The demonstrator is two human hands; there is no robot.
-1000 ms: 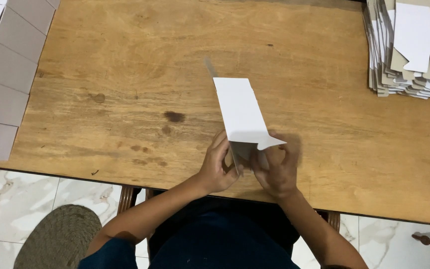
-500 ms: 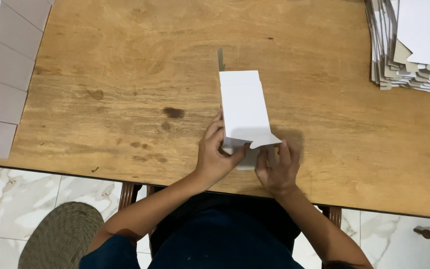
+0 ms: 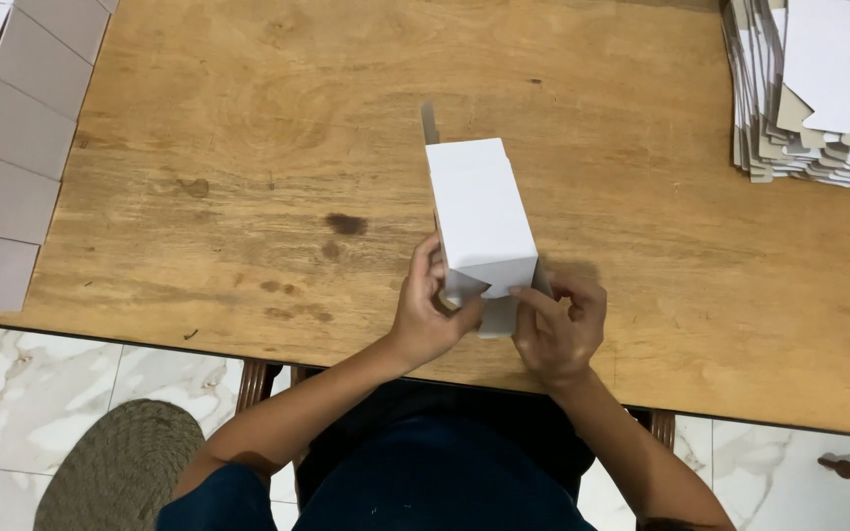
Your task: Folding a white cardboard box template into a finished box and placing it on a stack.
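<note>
The wooden counter (image 3: 248,147) fills most of the view, its near edge running just in front of the person's body, with pale marble floor and a round woven mat (image 3: 115,467) below it. Along the counter's left edge lies a row of grey-white folded boxes (image 3: 7,162), overlapping like tiles and hanging over that edge. At the far right corner sits a thick stack of flat carton blanks (image 3: 809,88), white on one face and brown on the other.

Near the middle of the near edge stands the white carton box (image 3: 479,211), a long rectangular sleeve lying with its far end pointing toward the counter's far side and one small flap sticking up there. Its near end is open, with flaps partly tucked.

The left hand (image 3: 430,305) grips the box's near left corner, fingers curled round the side wall and thumb pressing on an end flap. The right hand (image 3: 558,324) pinches the near right flap between thumb and fingers; both are closed on the cardboard.

The box looks light and thin-walled, stiff along its creases but easy to crush or dent on the flat panels, so the corners and folded edges seem the safest places to grip. Bare counter lies open to the left, right and far side of the box, well apart from both stacks.
</note>
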